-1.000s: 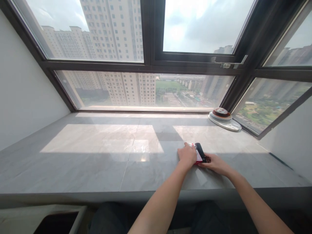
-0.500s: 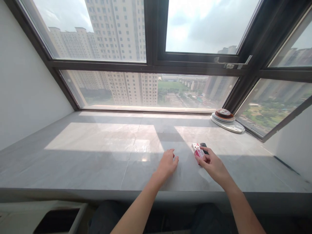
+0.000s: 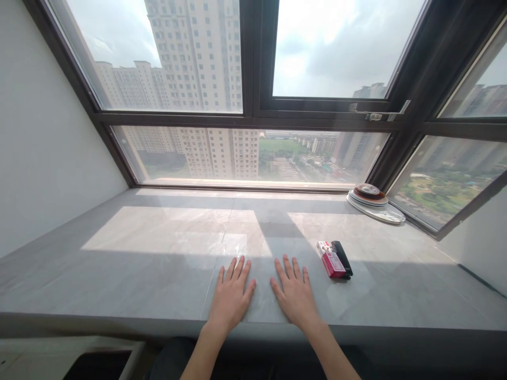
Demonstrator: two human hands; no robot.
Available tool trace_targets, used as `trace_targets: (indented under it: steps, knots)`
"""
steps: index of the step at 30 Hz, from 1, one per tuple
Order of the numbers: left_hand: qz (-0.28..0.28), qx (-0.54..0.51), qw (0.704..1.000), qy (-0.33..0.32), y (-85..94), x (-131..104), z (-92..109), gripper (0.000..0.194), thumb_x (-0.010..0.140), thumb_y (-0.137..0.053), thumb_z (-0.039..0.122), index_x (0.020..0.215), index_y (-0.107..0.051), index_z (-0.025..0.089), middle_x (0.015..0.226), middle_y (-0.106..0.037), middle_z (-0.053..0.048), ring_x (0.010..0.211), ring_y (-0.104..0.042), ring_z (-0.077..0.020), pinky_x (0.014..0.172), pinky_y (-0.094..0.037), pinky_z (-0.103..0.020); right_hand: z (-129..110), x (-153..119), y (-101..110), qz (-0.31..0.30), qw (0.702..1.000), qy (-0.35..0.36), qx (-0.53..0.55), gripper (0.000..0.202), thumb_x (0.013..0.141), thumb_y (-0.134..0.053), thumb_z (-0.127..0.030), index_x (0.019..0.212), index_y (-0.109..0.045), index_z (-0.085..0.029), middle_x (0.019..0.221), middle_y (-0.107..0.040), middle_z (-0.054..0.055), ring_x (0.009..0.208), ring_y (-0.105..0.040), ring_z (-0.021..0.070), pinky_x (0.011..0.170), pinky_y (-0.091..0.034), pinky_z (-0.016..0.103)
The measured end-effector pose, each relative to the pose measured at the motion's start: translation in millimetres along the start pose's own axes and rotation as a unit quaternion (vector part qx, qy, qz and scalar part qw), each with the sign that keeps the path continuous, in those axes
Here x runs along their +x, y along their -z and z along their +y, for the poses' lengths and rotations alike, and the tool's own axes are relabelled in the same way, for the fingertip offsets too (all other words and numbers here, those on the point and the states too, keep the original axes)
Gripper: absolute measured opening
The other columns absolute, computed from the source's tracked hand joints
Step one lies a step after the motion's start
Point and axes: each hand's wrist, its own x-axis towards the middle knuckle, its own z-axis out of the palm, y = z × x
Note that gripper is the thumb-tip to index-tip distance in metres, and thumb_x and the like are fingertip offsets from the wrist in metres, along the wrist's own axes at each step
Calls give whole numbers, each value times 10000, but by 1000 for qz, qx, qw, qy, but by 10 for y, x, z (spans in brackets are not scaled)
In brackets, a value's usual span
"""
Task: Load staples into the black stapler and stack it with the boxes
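Both hands are empty now. The left hand (image 3: 229,298) lies flat near the front edge of the grey stone ledge (image 3: 138,285), palm down, with its fingers spread. The right hand (image 3: 295,295) lies the same way, beside it but apart. Neither one is holding or touching any thing except the ledge.

That is the big change. Half a second ago, the right hand had its fingers on the small pink-and-white box (image 3: 334,266). Now it has let go and come back next to the left hand. So it looks to me as if the box has been put where it should be and the moving part is done, at least for now.

The box sits on the ledge, a bit past the right hand and off to its right. It lies at a slant, with its far end pointing a little to the left. Right up against its right side is a long black tool (image 3: 343,256). It looks like a stapler, but I can't be sure.

Farther back, in the right corner, is a stack of plates (image 3: 367,198), near the window frame (image 3: 317,120). Outside are tall buildings (image 3: 198,58) and a green field (image 3: 281,145).
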Motion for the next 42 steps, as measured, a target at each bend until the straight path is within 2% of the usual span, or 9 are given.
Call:
trace_targets:
  steps: [8,27,33,42]
  knots:
    - [-5,-6,1000,-4,2,-2,-23,562,1047,-285,505,1589,-274,357,1679,-205,18,1554,-182,-247,1230,-205,-536,-16,-8,27,-1,1000,-1,-6,648,1026,-243,-586,1614,-249,-314,1699,-111,15,1563,-45,310,1226,-19,560]
    - [-4,-15,1000,-5,36,-5,1,554,1040,-332,481,1580,-304,360,1669,-253,-7,1554,-173,-282,1231,-181,-555,-43,-10,60,-11,1000,-7,-7,646,1025,-261,-576,1612,-261,-306,1698,-124,25,1562,-57,310,1228,-29,555]
    - [-5,-14,1000,1,45,1,12,536,1043,-310,491,1563,-331,366,1678,-219,13,1556,-167,-269,1232,-187,-554,-38,-4,49,-7,1000,-5,-7,642,1025,-264,-572,1610,-266,-309,1698,-125,21,1562,-56,312,1229,-28,556]
    - [-1,-8,1000,-5,33,-4,4,559,1043,-312,484,1587,-276,361,1681,-211,2,1558,-159,-267,1231,-190,-556,-39,-6,33,0,1000,-2,-8,642,1024,-268,-576,1608,-273,-308,1695,-142,26,1561,-67,316,1229,-44,558]
